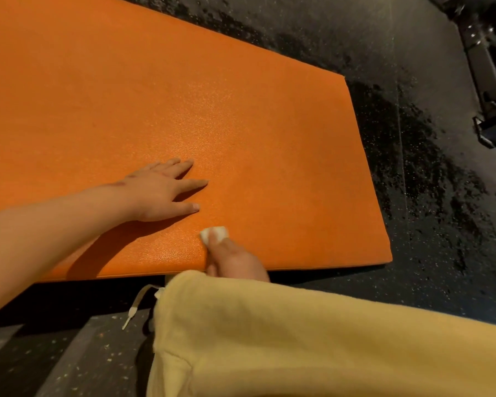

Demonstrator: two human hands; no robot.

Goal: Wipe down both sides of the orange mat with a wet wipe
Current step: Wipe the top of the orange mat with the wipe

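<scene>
Bracing the flat, textured orange foam mat [184,96] against the dark speckled floor [413,196], the left hand [158,190] lies on it with fingers straight and spread, holding nothing. This probably keeps the mat from sliding. The right hand [235,260], emerging from a pale yellow sleeve [298,339], pinches a small wadded white wet wipe [215,233] and presses it onto the upper face beside the near edge.

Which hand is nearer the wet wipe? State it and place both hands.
Right. The right hand holds the wet wipe against the orange mat; the left hand lies flat on the mat, apart from the wipe, to its upper left.
</scene>
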